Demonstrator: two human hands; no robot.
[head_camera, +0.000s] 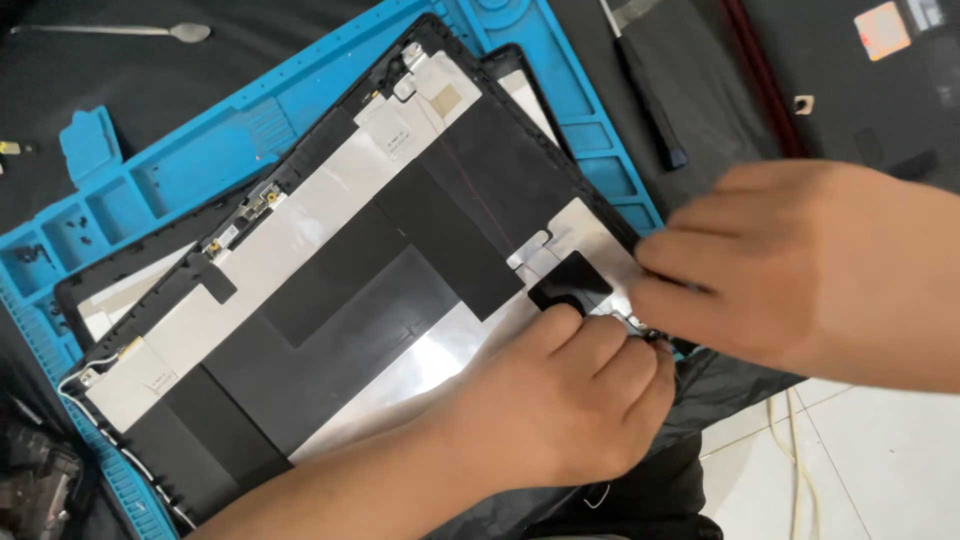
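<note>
— Across the dark desk (120, 90) lies the blue repair mat (150, 190), and on it the opened laptop lid panel (330, 290), its inner side up, foil and black tape showing. Where are the hands?

— Both at the panel's near right corner. The left hand (560, 400) has its fingers (600, 350) curled together, pressing down beside the small black tape patch (570, 280). The right hand (800, 270) is blurred; its fingers (670, 290) seem closed on something tiny at the corner hinge (650, 335), though I cannot tell just what.

— How would you handle that corner?

— Keep the left hand's weight steady so the panel cannot slide, and work at the hinge with small, slow pulls; foil tears easily, I'd judge.

— Anything else?

— A metal spudger (110, 31) lies far left, well apart from both hands.
</note>
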